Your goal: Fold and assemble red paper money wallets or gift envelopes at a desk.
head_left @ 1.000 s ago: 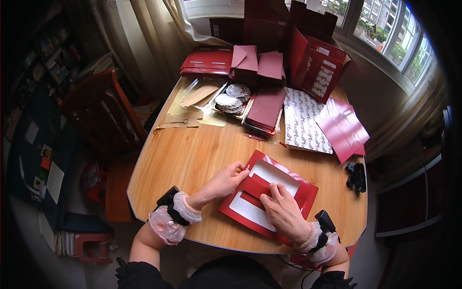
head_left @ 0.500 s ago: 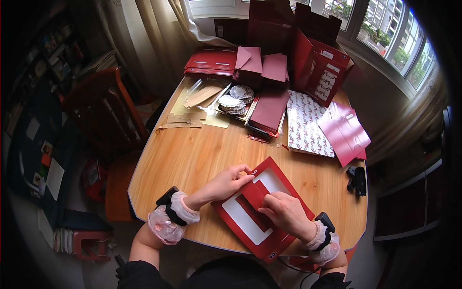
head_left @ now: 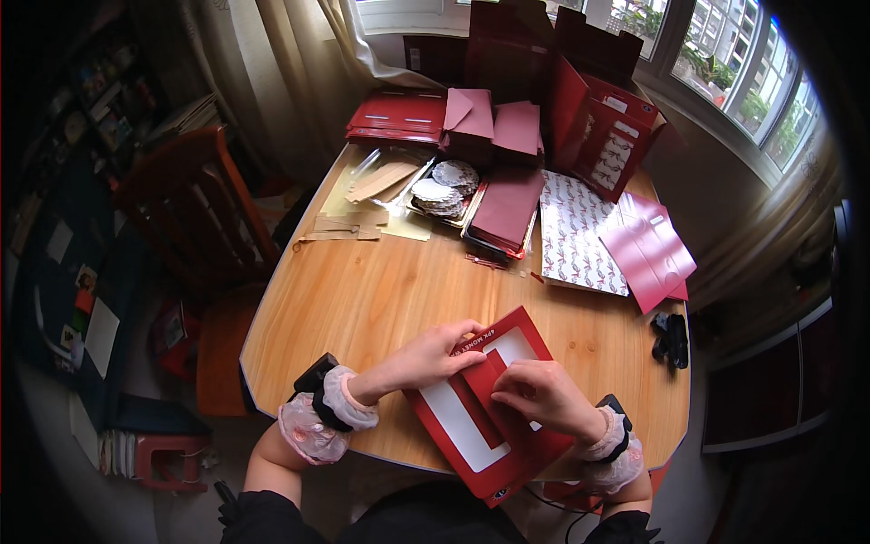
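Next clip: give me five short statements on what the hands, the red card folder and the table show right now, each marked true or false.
1. Both hands rest on the red card folder. True: the left hand grips its upper edge and the right hand lies on its middle.
2. The folder lies at the far end of the wooden table, by the window. False: it sits at the near edge, in front of the person.
3. The folder has white window panels. True.
4. The patterned sheet is under the left hand. False: it lies apart, farther up on the right.
5. A wooden chair stands right of the table. False: it stands on the left.
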